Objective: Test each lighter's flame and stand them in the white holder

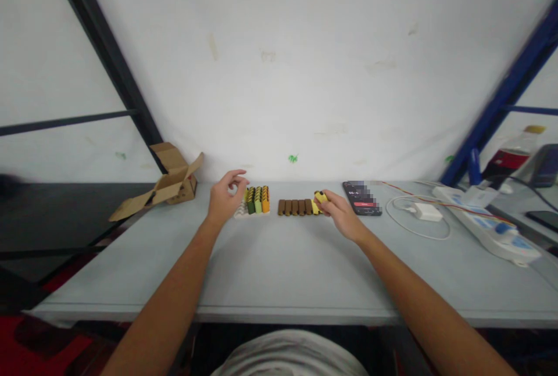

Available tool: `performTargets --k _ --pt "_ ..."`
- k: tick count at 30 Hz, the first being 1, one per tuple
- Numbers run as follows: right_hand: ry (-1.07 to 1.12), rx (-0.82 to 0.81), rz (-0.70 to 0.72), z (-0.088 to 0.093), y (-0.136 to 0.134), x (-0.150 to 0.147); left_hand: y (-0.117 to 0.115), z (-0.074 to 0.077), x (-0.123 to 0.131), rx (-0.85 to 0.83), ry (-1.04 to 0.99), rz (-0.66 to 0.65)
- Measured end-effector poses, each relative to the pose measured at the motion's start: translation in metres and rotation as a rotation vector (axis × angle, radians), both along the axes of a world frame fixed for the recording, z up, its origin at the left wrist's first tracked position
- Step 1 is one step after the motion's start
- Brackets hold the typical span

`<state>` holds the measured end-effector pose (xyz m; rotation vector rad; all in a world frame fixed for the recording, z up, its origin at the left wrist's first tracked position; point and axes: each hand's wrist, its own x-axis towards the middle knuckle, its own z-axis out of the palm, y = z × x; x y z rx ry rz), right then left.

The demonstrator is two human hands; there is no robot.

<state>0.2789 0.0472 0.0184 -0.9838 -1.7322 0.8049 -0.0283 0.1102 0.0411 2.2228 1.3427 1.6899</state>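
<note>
My left hand (225,196) hovers beside a row of upright coloured blocks (257,200), green to orange, on a white base. Its fingers are curled with thumb and forefinger apart and nothing visible in them. My right hand (339,210) pinches a small yellow block (320,197) at the right end of a row of brown blocks (295,207) lying on the grey table (279,271).
An open cardboard box (168,183) lies at the back left. A phone (361,197) rests right of my right hand, then a white charger with coiled cable (425,211) and a power strip (488,222). A bottle (512,154) stands at far right.
</note>
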Motion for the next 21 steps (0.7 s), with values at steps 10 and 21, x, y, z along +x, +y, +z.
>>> performTargets --k 10,21 --pt "-0.203 0.149 0.153 -0.010 -0.018 -0.038 -0.045 -0.007 0.083 -0.053 0.154 -0.612" --pt "-0.135 0.186 -0.186 -0.012 0.008 0.006 0.021 0.007 -0.026 0.045 -0.379 0.126"
